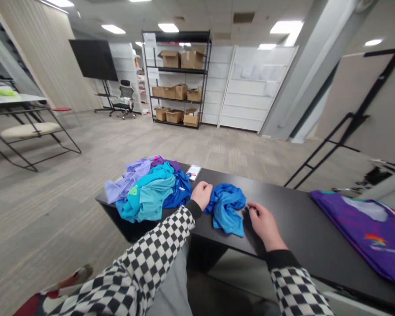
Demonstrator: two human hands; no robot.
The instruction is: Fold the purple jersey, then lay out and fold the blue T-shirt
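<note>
A crumpled blue shirt lies on the black table between my hands. My left hand is closed on the shirt's left edge. Just to the right of the shirt, my right hand rests on the tabletop with its fingertips at the cloth; whether it grips the cloth is unclear. A pile of blue, teal and lavender shirts sits on the table's left end, close to my left hand. Both my sleeves are black-and-white checked.
A purple shirt lies spread flat on the table's right end. A small card rests at the far edge behind the pile. Across the floor stand a shelf of cardboard boxes, an office chair and a metal-framed bench.
</note>
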